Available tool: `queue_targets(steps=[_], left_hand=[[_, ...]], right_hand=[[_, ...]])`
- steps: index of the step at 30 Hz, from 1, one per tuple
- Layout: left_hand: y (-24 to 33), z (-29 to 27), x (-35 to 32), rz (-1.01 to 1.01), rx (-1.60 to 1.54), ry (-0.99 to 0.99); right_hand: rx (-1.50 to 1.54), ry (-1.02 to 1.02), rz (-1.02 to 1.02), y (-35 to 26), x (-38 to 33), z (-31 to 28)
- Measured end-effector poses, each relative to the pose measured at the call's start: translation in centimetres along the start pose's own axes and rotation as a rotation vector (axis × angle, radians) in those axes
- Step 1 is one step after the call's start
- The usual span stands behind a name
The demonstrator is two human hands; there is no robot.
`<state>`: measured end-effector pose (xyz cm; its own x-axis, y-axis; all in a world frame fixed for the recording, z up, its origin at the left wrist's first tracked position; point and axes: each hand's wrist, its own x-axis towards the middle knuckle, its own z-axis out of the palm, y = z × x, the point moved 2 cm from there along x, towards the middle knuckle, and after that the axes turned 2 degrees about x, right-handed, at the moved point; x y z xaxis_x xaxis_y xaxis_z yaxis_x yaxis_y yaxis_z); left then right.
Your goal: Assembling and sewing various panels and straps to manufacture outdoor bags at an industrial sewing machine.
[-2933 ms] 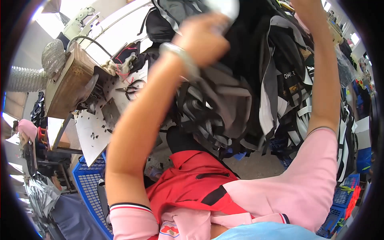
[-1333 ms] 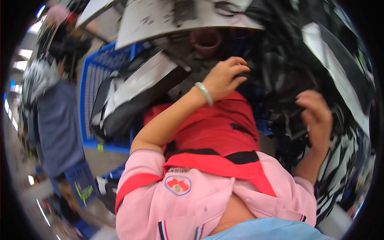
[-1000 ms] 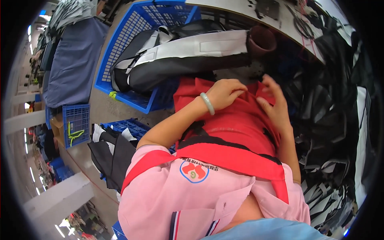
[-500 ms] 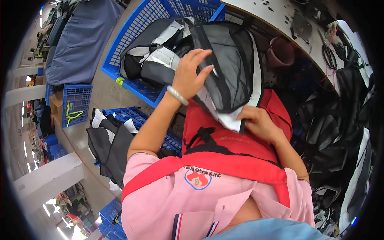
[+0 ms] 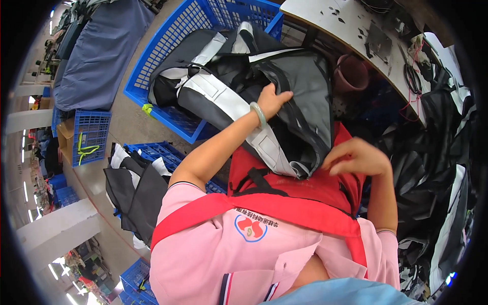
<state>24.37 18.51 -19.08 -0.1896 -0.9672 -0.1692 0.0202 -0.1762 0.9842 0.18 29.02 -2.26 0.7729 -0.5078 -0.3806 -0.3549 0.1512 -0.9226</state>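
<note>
My left hand (image 5: pixel 273 100), with a pale bangle on the wrist, grips the top of a grey and black garment piece with white trim (image 5: pixel 300 109). The piece hangs over my red apron (image 5: pixel 305 185) and reaches toward a blue crate (image 5: pixel 203 30) heaped with similar grey, black and white pieces. My right hand (image 5: pixel 356 158) hovers at the garment's lower edge, fingers loosely curled, and I cannot see whether it pinches the fabric.
A white worktable (image 5: pixel 345 25) with scissors and threads runs along the top right, a pink cup (image 5: pixel 352 73) below its edge. Black garments (image 5: pixel 437 152) pile up on the right. More blue crates (image 5: pixel 89 137) and dark fabric (image 5: pixel 134 188) lie on the floor at left.
My view swung from the overhead hanging garments down to my lap. My left hand has pushed the grey garment farther toward the blue crate, and my right hand has slipped out from under it.
</note>
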Motion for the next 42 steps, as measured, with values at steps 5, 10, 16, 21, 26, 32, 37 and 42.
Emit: queue_targets(steps=[5, 10, 16, 21, 26, 32, 37, 42], left_hand=[[4.9, 4.8, -5.8, 0.194, 0.497, -0.235], [8.7, 8.5, -8.7, 0.403, 0.424, -0.441], [14.0, 5.3, -8.1, 0.307, 0.761, -0.743], [21.2, 0.2, -3.0, 1.054, 1.135, -0.271], [20.3, 6.3, 2.0, 1.033, 1.170, -0.492], [20.0, 17.6, 7.4, 0.649, 1.063, -0.956], [18.7, 19.3, 10.8, 0.319, 0.758, -0.923], [19.9, 17.3, 7.7, 0.518, 0.558, -0.971]], right_hand=[[-0.241, 0.717, -0.205, -2.4, 2.6, -6.2], [-0.887, 0.631, -0.196, -0.9, 10.5, -10.5], [-0.894, 0.509, 0.177, 3.5, 12.8, -8.5], [-0.915, 0.564, -0.052, 0.1, 8.1, -4.3], [-0.681, 0.560, -0.133, -6.7, -1.4, -0.1], [-0.448, 0.820, 0.139, -8.5, -9.6, -5.1], [-0.327, 0.931, -0.019, -3.7, -10.6, -10.0], [-0.183, 0.896, -0.043, -3.3, -10.8, -11.8]])
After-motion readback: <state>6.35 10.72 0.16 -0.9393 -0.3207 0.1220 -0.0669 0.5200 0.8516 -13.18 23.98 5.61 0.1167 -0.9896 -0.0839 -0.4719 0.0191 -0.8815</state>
